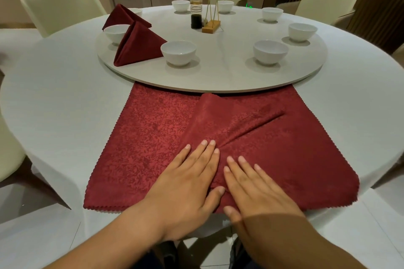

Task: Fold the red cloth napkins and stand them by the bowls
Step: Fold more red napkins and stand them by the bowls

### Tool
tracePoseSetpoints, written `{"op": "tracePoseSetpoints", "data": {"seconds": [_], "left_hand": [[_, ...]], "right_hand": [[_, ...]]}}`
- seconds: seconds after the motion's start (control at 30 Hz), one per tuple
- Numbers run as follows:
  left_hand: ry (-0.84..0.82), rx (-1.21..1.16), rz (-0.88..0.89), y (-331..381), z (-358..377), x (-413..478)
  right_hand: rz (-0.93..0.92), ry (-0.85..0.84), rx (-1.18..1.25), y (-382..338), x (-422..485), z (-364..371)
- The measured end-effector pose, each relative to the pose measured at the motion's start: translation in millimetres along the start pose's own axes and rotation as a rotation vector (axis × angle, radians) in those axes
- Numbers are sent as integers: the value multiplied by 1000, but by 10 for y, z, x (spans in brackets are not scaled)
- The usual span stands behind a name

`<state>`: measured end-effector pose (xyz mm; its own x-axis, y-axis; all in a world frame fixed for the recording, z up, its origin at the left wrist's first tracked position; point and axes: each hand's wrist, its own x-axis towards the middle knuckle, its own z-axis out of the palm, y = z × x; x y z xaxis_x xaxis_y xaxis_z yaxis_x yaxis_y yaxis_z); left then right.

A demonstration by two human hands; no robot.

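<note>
Head view: the left hand (188,185) and right hand (258,190) lie flat, fingers spread, pressing the red napkin (153,142) on the desk (61,102). Two folded napkins (137,45) stand beside bowls (178,52) on the turntable (229,72)

Far edge of the flat red cloth napkin (153,137): hidden under the round grey turntable (218,76).
Farthest white bowl (137,11): mostly behind folded red napkin (124,16).
</note>
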<state>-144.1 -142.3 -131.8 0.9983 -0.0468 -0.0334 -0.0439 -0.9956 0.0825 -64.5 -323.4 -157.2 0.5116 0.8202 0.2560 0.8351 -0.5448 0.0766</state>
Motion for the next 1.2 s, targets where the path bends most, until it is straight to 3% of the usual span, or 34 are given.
{"op": "tracePoseSetpoints", "data": {"seconds": [0.37,0.53,0.63,0.87,1.2], "left_hand": [[-46,42,11,-16,-34,9],[-74,16,-4,6,-76,-5],[-89,-32,-23,16,-95,7],[-48,-59,-21,-20,-52,20],[-48,-50,-26,-2,-50,13]], "right_hand": [[-42,139,-80,476,-437,8],[-22,121,-44,448,-432,-67],[-6,201,-27,303,-281,-191],[-204,191,-112,179,-322,125],[-63,263,95,479,-674,-58]]}}
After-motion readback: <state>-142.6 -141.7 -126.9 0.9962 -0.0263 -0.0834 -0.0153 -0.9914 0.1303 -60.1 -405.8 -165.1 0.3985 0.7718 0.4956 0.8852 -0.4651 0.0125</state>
